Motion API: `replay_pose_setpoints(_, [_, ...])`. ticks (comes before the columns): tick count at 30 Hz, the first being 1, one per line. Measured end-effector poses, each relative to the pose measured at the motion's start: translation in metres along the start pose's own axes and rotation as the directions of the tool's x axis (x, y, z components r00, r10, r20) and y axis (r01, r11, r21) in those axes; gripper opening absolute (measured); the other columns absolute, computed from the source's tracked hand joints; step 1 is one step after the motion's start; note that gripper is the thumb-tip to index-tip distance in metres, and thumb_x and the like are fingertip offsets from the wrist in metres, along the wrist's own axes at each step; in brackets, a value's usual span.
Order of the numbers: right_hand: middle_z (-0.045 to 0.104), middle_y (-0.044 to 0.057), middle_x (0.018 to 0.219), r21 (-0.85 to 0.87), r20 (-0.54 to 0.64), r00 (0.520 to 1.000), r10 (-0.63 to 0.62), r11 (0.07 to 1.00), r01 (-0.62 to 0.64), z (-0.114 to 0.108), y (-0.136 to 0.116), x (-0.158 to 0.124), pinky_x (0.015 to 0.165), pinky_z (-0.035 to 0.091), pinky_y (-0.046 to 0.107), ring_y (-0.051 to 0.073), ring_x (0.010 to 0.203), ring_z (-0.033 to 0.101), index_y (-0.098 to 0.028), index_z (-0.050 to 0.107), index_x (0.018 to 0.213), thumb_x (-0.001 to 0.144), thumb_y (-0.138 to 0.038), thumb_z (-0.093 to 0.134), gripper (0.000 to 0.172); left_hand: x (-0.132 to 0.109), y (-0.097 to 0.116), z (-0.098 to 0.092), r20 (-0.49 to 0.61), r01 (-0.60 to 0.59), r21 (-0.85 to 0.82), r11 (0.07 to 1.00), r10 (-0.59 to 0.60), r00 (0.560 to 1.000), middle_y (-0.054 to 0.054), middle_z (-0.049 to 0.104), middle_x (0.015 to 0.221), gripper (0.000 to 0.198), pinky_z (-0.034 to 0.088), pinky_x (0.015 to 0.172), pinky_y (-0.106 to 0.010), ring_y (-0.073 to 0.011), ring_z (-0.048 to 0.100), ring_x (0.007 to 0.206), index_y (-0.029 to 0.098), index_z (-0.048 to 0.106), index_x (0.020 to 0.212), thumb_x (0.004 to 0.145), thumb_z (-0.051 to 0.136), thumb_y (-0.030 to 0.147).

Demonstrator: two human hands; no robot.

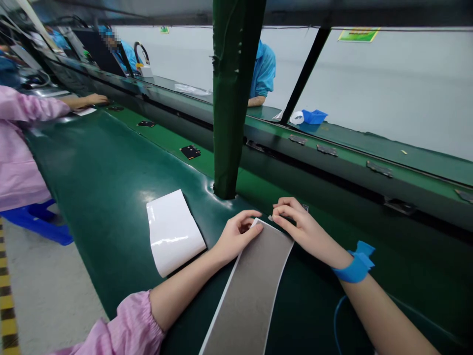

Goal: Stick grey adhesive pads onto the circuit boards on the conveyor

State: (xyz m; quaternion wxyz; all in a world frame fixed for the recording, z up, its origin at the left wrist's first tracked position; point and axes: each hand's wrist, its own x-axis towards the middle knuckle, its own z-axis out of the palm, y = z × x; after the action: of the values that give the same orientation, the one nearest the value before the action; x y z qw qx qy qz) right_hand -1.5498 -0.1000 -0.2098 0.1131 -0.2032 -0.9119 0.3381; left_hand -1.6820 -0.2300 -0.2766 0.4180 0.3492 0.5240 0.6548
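A long grey sheet with white edges [260,283] runs from the bottom of the view up to my hands. My left hand [238,234] pinches its far left corner, thumb on top and the other fingers curled behind. Just right of the far edge, my right hand [297,224] is closed, with thumb and fingertips together on a small greyish piece [270,218], too small to make out fully. A blue wrist strap [355,265] with a cord circles my right wrist. Behind the right fingers, a small dark item [305,208] shows only in part.
A glossy white sheet [173,234] lies on the green table [99,162] to the left. A green post [232,98] rises ahead. Dark circuit boards [190,152] lie along the green strip, others on the far ledge. A co-worker's pink sleeve [33,111] reaches in at left.
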Motion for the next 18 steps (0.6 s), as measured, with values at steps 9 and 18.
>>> replay_pose_setpoints(9, [0.05,0.009,0.115,-0.103,0.166,0.981,-0.099,0.988,0.118,-0.0022,-0.0096,-0.0076,0.095,0.048,0.044,0.025,0.11,0.054,-0.025,0.056,0.082,0.094,-0.041,0.039,0.026,-0.0037,0.0053,0.0017,0.13,-0.114,0.264,0.958,0.082,0.988,-0.003,0.064,0.077,0.022,0.036,0.064,-0.026,-0.0157,0.052,0.069,0.018,0.069,0.083,0.087,0.054,0.035])
replay_pose_setpoints(18, [0.049,0.01,0.115,-0.139,0.148,0.984,-0.099,0.983,0.12,-0.002,-0.0014,-0.0083,0.094,0.048,0.044,0.026,0.114,0.052,-0.024,0.057,0.084,0.095,-0.043,0.039,0.029,-0.005,0.0064,0.0029,0.075,-0.094,0.236,0.967,0.078,0.994,-0.002,0.062,0.075,0.02,0.035,0.062,-0.026,-0.0136,0.048,0.066,0.017,0.066,0.08,0.084,0.058,0.035])
